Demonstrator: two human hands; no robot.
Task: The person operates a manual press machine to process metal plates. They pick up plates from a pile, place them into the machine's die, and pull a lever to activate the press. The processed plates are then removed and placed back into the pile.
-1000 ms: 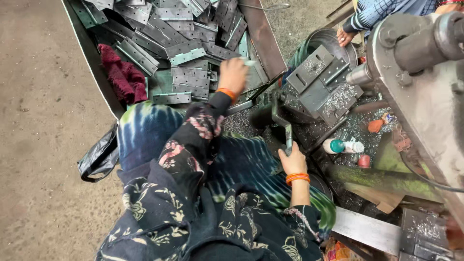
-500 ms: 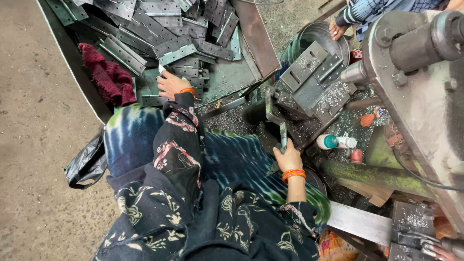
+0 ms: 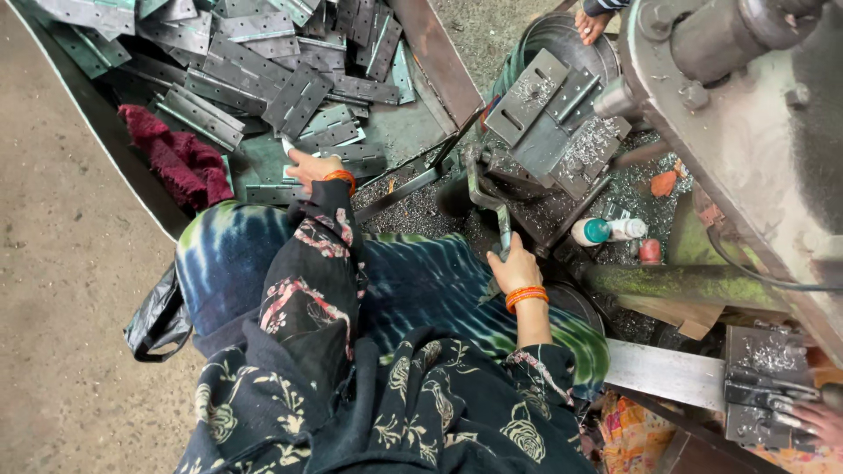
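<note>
My left hand (image 3: pixel 313 167) reaches into a green tray (image 3: pixel 399 132) heaped with grey perforated metal plates (image 3: pixel 263 70). Its fingers are curled on one light-edged plate (image 3: pixel 290 146) at the near edge of the heap. My right hand (image 3: pixel 515 268) is shut around the bent metal lever handle (image 3: pixel 500 219) of a clamp fixture (image 3: pixel 549 118), which sits under a large grey machine (image 3: pixel 746 105). Metal plates dusted with shavings lie clamped on the fixture. Both wrists wear orange bangles. My lap, in blue-green tie-dye cloth, lies between the two hands.
A dark red rag (image 3: pixel 176 162) lies at the tray's left edge and a black bag (image 3: pixel 158 320) on the concrete floor. A white bottle with a teal cap (image 3: pixel 606 231) rests among shavings. Another person's hand (image 3: pixel 590 25) shows at the top, a third hand (image 3: pixel 812 421) at bottom right.
My left hand has swung from the right side of the plate heap to its near left edge. The right hand has stayed on the lever handle.
</note>
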